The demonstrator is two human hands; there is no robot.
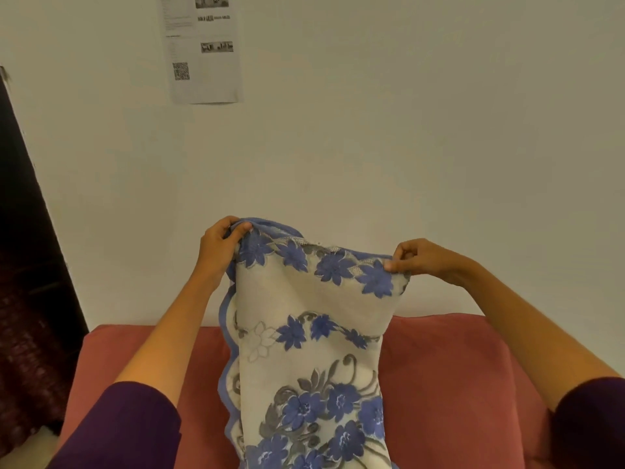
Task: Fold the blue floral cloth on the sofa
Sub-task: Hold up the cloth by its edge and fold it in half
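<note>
The blue floral cloth (pixel 311 360) hung lifted in front of the person, held up by its top edge above the pink sofa (pixel 449 377). The left hand (pixel 220 245) was closed around the upper left corner, fingers curled over the bunched blue border. The right hand (pixel 419 258) pinched the upper right corner between thumb and fingertips. Between the two hands the top edge sagged slightly, lined with blue flowers. The cloth's left edge ran down as a scalloped blue border; its right edge fell straight and plain. The lower part dropped out of view at the bottom, so whether it touched the sofa could not be told. Sofa cushion lay bare on both sides of the cloth. Behind rose a pale wall (pixel 406 130) carrying a printed paper sheet (pixel 203 49), with a dark doorway (pixel 23 248) at the left.
</note>
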